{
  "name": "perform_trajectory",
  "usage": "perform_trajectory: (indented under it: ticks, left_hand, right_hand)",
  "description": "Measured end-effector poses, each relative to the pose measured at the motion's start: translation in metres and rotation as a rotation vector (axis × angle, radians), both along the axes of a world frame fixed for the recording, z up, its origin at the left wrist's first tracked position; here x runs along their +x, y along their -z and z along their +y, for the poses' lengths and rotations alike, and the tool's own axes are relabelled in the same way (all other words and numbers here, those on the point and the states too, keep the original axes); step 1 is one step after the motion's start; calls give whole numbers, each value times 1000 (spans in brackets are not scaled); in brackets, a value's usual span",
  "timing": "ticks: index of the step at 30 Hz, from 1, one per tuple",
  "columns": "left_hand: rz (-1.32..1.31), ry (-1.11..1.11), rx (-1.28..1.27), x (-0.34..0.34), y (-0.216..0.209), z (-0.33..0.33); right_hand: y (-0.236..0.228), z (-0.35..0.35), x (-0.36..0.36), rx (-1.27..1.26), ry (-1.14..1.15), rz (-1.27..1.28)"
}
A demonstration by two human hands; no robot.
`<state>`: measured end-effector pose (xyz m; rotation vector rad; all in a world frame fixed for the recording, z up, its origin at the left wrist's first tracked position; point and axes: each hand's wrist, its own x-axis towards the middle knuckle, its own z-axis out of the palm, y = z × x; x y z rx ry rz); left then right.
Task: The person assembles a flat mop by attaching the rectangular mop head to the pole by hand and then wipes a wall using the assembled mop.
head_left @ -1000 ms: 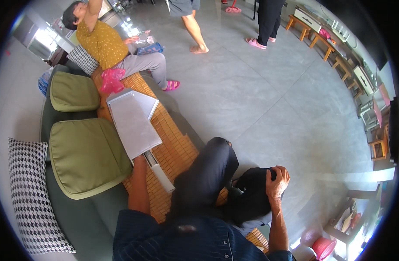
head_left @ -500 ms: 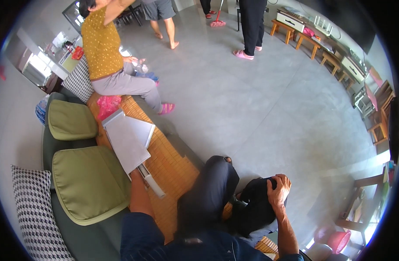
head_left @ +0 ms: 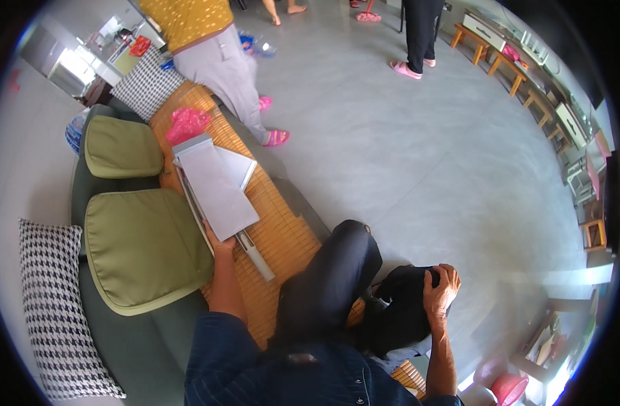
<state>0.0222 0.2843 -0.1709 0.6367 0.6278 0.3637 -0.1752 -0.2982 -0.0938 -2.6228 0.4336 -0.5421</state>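
On the bamboo seat mat [head_left: 293, 250] to my left lies a long white panel [head_left: 218, 193] with a grey end. Another white board [head_left: 239, 166] sits beneath it at an angle, and a narrow pale rail [head_left: 256, 260] sticks out at its near end. My left hand [head_left: 220, 235] grips the near edge of the long panel, some fingers hidden under it. My right hand [head_left: 443, 289] rests over my bent right knee [head_left: 404, 291] in dark trousers, fingers curved over the fabric and holding no object.
Green cushions [head_left: 147, 250] and a houndstooth pillow [head_left: 66, 311] line the sofa's left side. A pink plastic bag [head_left: 188, 125] lies beyond the panels. A person [head_left: 212, 68] stands past the sofa; another in pink slippers [head_left: 408, 70] is farther off. Wooden stools [head_left: 506, 71] line the right wall.
The person in the yellow top has risen from the sofa. My view has tilted, and more of my left hand shows at the panel's edge. The right hand stays on the knee.
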Motion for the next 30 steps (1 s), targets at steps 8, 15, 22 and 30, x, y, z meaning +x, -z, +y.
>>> perform_trajectory:
  ticks: [8, 15, 22, 30]
  left_hand:
    - [320, 300, 360, -27, -44, -13]
    - [327, 306, 627, -20, -54, 13]
    - [415, 165, 702, -13, -41, 2]
    - [370, -27, 690, -27, -26, 47]
  right_hand:
    - [2, -4, -3, -18, 6, 34]
    - [0, 4, 2, -2, -20, 12]
    - [2, -1, -2, -18, -15, 22]
    - [3, 10, 4, 11, -26, 27]
